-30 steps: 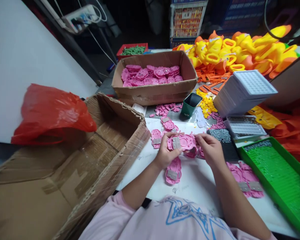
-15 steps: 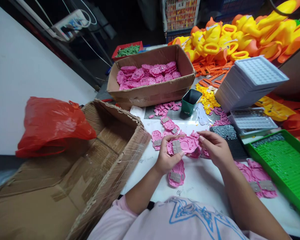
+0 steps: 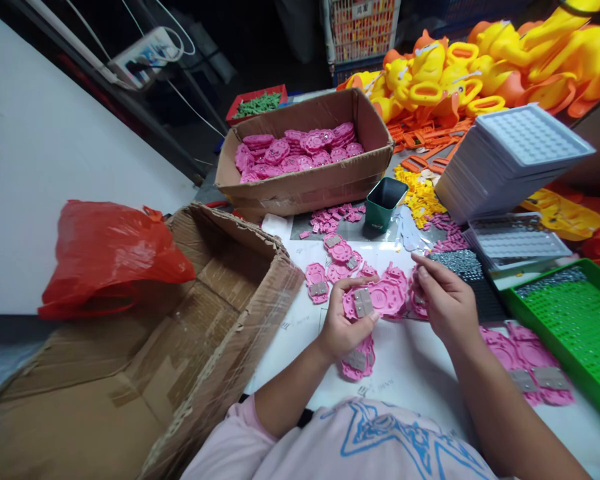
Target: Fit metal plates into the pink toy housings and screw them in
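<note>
My left hand (image 3: 350,317) is closed around a pink plastic casing (image 3: 387,297) with a grey metal plate (image 3: 363,302) at its left end; the thumb presses its lower edge. My right hand (image 3: 445,297) is just right of that casing, thumb and index finger drawn together; anything between them is too small to make out. Another pink casing (image 3: 359,360) lies on the white table surface below my left hand. Several more, such as the pink casing (image 3: 317,283) at the left, lie around and behind my hands.
A cardboard box (image 3: 305,193) of pink pieces stands behind a dark green cup (image 3: 384,207). An open carton (image 3: 220,320) is at left, with a red bag (image 3: 115,253) on it. At right are a screw-filled black tray (image 3: 483,293), a green tray (image 3: 580,333) and stacked white trays (image 3: 505,167).
My right fingers have come off the right end of the held casing and drawn slightly right. My left hand still holds the casing; the view has shifted slightly.
</note>
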`<state>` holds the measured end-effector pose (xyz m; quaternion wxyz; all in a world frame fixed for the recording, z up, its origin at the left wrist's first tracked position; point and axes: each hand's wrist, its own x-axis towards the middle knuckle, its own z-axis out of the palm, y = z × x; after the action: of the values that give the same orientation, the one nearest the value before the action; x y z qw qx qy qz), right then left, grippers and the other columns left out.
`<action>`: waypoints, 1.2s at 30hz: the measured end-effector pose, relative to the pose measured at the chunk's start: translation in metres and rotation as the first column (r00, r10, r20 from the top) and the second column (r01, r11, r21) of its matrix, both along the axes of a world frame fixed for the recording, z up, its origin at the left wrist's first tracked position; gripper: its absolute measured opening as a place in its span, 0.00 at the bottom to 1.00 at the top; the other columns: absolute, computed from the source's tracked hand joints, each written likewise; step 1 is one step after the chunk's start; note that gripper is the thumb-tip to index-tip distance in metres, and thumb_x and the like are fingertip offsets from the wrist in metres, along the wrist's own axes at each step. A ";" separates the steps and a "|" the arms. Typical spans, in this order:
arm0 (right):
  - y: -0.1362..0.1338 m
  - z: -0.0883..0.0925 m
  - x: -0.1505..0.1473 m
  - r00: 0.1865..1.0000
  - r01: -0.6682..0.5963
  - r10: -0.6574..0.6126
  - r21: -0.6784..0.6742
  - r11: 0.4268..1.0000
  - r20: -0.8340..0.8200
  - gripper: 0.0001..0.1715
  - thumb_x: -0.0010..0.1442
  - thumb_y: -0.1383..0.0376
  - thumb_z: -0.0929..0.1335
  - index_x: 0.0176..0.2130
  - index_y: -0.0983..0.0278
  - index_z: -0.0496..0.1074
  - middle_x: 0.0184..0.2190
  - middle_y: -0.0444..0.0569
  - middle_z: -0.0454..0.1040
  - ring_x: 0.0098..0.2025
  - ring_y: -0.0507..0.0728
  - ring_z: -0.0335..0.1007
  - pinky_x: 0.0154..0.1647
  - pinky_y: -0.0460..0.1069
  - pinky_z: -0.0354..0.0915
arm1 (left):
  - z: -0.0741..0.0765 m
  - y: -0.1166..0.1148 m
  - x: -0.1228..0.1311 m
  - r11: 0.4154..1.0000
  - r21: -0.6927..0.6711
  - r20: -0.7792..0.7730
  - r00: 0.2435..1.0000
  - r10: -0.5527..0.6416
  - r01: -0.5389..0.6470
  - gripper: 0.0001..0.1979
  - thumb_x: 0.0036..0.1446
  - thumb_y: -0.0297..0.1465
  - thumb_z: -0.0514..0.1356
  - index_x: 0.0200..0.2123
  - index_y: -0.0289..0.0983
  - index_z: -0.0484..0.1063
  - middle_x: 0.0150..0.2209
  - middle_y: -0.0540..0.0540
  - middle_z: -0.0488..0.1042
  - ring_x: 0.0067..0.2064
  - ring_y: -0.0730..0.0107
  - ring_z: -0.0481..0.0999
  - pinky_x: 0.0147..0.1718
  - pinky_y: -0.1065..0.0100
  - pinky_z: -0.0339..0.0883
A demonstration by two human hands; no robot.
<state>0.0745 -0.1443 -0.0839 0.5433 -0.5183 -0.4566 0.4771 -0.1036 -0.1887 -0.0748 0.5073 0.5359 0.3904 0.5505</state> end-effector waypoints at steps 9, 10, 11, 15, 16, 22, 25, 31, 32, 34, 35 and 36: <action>0.001 0.004 -0.001 0.986 -0.103 0.076 -0.185 0.977 -0.149 0.19 0.51 0.52 0.72 0.38 0.62 0.76 0.29 0.48 0.73 0.27 0.48 0.65 0.26 0.44 0.63 | 0.000 0.003 0.000 0.999 0.048 -0.008 1.000 0.015 -0.015 0.24 0.53 0.27 0.63 0.51 0.41 0.59 0.54 0.43 0.69 0.58 0.61 0.68 0.57 0.56 0.60; 0.001 0.004 -0.001 0.981 -0.121 0.090 -0.183 0.976 -0.170 0.19 0.51 0.52 0.71 0.38 0.62 0.76 0.28 0.47 0.72 0.27 0.48 0.64 0.25 0.44 0.62 | 0.000 0.003 -0.001 0.999 0.037 -0.011 1.000 0.020 -0.020 0.24 0.53 0.27 0.63 0.51 0.41 0.59 0.54 0.42 0.69 0.58 0.60 0.68 0.57 0.55 0.60; 0.001 0.003 0.000 0.976 -0.140 0.105 -0.180 0.974 -0.192 0.19 0.52 0.52 0.71 0.38 0.62 0.76 0.28 0.47 0.71 0.26 0.48 0.64 0.25 0.45 0.61 | -0.001 0.003 -0.001 0.999 0.026 -0.013 1.000 0.024 -0.024 0.24 0.53 0.28 0.63 0.51 0.41 0.58 0.55 0.42 0.69 0.58 0.59 0.68 0.58 0.55 0.60; 0.000 0.004 -0.001 0.970 -0.175 0.144 -0.148 0.973 -0.196 0.19 0.53 0.52 0.70 0.35 0.64 0.75 0.23 0.44 0.66 0.24 0.47 0.59 0.22 0.44 0.56 | -0.002 0.003 -0.001 1.000 0.016 -0.013 1.000 0.027 -0.026 0.23 0.53 0.30 0.63 0.51 0.40 0.58 0.54 0.41 0.69 0.58 0.58 0.67 0.57 0.53 0.60; 0.000 0.005 -0.001 0.972 -0.178 0.151 -0.140 0.974 -0.181 0.19 0.54 0.51 0.69 0.36 0.64 0.75 0.21 0.43 0.64 0.23 0.47 0.58 0.21 0.44 0.55 | -0.002 0.003 -0.001 0.999 0.019 -0.012 1.000 0.027 -0.027 0.23 0.53 0.30 0.63 0.51 0.41 0.58 0.54 0.41 0.69 0.58 0.58 0.68 0.57 0.54 0.60; -0.002 0.008 -0.005 0.988 -0.152 0.149 -0.088 0.984 -0.035 0.21 0.55 0.51 0.68 0.44 0.61 0.73 0.27 0.44 0.68 0.25 0.47 0.60 0.24 0.44 0.56 | 0.000 0.002 -0.001 0.999 0.050 0.025 1.000 0.003 -0.004 0.24 0.53 0.26 0.63 0.51 0.41 0.59 0.54 0.42 0.69 0.58 0.60 0.68 0.57 0.55 0.61; -0.004 0.007 -0.005 0.988 -0.153 0.155 -0.051 0.987 0.026 0.19 0.56 0.51 0.67 0.43 0.61 0.74 0.30 0.46 0.71 0.27 0.48 0.61 0.25 0.44 0.57 | 0.000 0.001 -0.001 0.997 0.071 0.020 1.000 -0.016 0.015 0.24 0.53 0.26 0.63 0.52 0.42 0.59 0.54 0.43 0.69 0.57 0.61 0.69 0.56 0.56 0.61; -0.005 0.008 -0.007 0.982 -0.150 0.149 -0.002 0.989 0.114 0.19 0.57 0.51 0.66 0.41 0.61 0.75 0.35 0.49 0.76 0.30 0.51 0.67 0.30 0.46 0.62 | 0.001 -0.001 0.001 0.999 0.028 -0.023 0.999 -0.031 0.032 0.24 0.53 0.30 0.63 0.52 0.41 0.59 0.54 0.41 0.69 0.56 0.59 0.69 0.55 0.55 0.62; -0.005 0.008 -0.007 0.982 -0.145 0.144 0.001 0.989 0.125 0.19 0.57 0.51 0.66 0.40 0.61 0.75 0.34 0.49 0.76 0.30 0.51 0.67 0.30 0.46 0.62 | 0.002 -0.001 0.001 0.999 0.028 -0.023 0.999 -0.032 0.032 0.24 0.53 0.30 0.63 0.51 0.41 0.59 0.54 0.41 0.69 0.56 0.59 0.69 0.55 0.55 0.63; -0.005 0.009 -0.007 0.978 -0.130 0.126 0.012 0.991 0.164 0.19 0.57 0.51 0.66 0.39 0.61 0.75 0.33 0.48 0.76 0.30 0.52 0.68 0.30 0.47 0.62 | 0.004 -0.002 0.002 0.998 0.046 -0.022 0.999 -0.038 0.039 0.24 0.53 0.29 0.63 0.51 0.41 0.59 0.54 0.41 0.69 0.56 0.60 0.69 0.55 0.56 0.63; -0.005 0.009 -0.006 0.974 -0.125 0.120 0.018 0.992 0.191 0.19 0.57 0.50 0.66 0.38 0.61 0.75 0.32 0.48 0.76 0.30 0.52 0.68 0.30 0.47 0.62 | 0.005 -0.002 0.002 0.997 0.060 -0.027 0.999 -0.040 0.041 0.23 0.53 0.28 0.63 0.51 0.41 0.59 0.54 0.41 0.69 0.56 0.60 0.69 0.55 0.56 0.63; -0.004 0.009 -0.006 0.968 -0.125 0.116 0.025 0.992 0.221 0.19 0.57 0.50 0.66 0.35 0.62 0.75 0.30 0.48 0.75 0.29 0.52 0.68 0.30 0.47 0.61 | 0.005 -0.003 0.003 0.996 0.075 -0.036 0.999 -0.039 0.042 0.23 0.53 0.28 0.62 0.50 0.41 0.59 0.53 0.41 0.69 0.56 0.60 0.69 0.55 0.55 0.62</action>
<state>0.0685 -0.1487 -0.0751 0.4695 -0.5286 -0.5536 0.4401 -0.1009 -0.1912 -0.0693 0.4908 0.5720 0.3669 0.5453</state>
